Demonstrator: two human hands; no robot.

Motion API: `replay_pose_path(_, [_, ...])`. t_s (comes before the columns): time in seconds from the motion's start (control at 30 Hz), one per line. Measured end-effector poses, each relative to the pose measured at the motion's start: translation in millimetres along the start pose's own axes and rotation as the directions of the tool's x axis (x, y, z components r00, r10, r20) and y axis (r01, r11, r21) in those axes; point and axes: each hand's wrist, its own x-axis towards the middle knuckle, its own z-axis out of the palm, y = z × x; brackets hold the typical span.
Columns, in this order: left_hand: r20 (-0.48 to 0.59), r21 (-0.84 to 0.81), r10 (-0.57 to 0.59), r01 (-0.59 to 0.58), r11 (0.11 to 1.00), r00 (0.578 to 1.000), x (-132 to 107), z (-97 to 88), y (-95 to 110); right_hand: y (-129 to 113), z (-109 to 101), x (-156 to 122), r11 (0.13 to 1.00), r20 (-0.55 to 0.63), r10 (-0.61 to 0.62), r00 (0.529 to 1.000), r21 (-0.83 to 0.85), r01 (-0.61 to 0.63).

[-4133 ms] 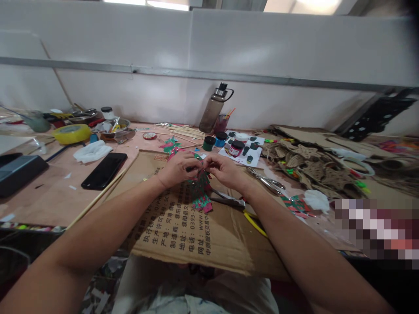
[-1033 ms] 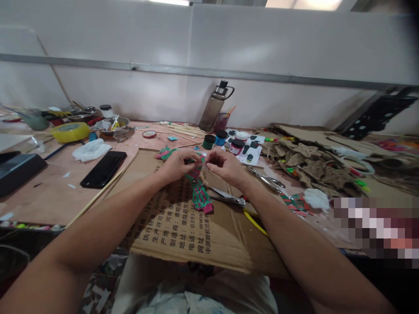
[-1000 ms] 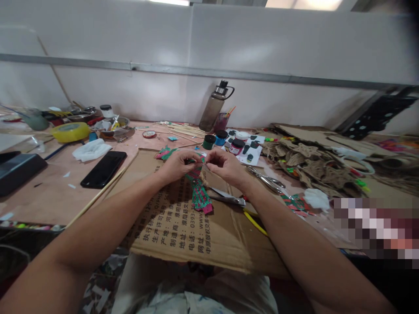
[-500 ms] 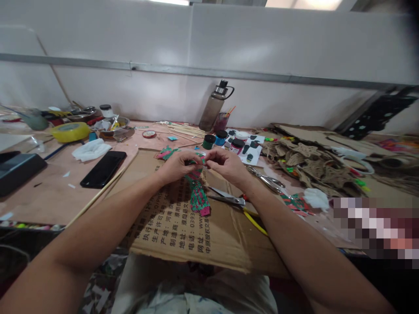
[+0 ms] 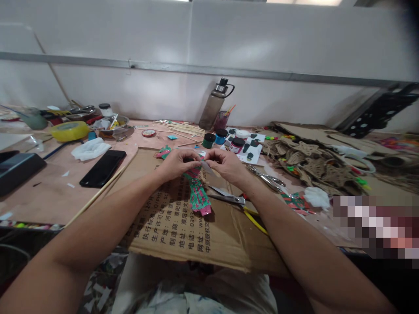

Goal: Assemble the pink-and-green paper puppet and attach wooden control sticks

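Note:
My left hand (image 5: 176,163) and my right hand (image 5: 225,165) meet over a flattened cardboard sheet (image 5: 183,226) with printed characters. Both pinch the top of a green and pink patterned paper piece (image 5: 198,196), which hangs down from my fingers onto the cardboard. A small white flap shows between my right fingertips. Scissors (image 5: 229,197) with yellow handles lie on the cardboard just right of the paper piece.
A black phone (image 5: 103,168), a white tissue (image 5: 90,149) and a yellow tape roll (image 5: 67,130) lie at the left. A water bottle (image 5: 214,104), paint jars (image 5: 235,146) and wooden sticks (image 5: 180,128) stand behind. Twine-wrapped cardboard shapes (image 5: 310,163) and pliers (image 5: 266,178) fill the right.
The paper piece hangs narrower and more folded than four seconds ago. My hands stay pinched together at its top, with a white flap now showing at my right fingers.

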Motion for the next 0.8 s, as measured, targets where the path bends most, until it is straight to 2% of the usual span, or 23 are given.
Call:
replay_pose_path(0.2, [0.049,0.006,-0.019,0.019,1.0,0.999,-0.2,-0.9,-0.8,-5.0,-2.4,-0.6,0.999,0.053,-0.021,0.998,-0.033,0.023])
replay_pose_path(0.43, [0.113,0.008,-0.057,0.057,0.998,0.992,-2.2,-1.8,-3.3,-6.7,-2.3,-1.6,1.0,0.116,0.01,0.993,-0.013,-0.008])
replay_pose_path(0.57, [0.132,0.012,-0.116,0.116,0.993,0.984,-3.4,-2.7,0.0,-6.4,-3.2,-2.4,0.997,0.102,-0.004,0.995,-0.071,0.012])
replay_pose_path(0.8, [0.184,-0.085,-0.184,0.202,0.976,0.966,-2.9,-3.0,3.4,-5.1,-4.5,-2.9,0.998,0.136,0.003,0.991,-0.069,0.006])
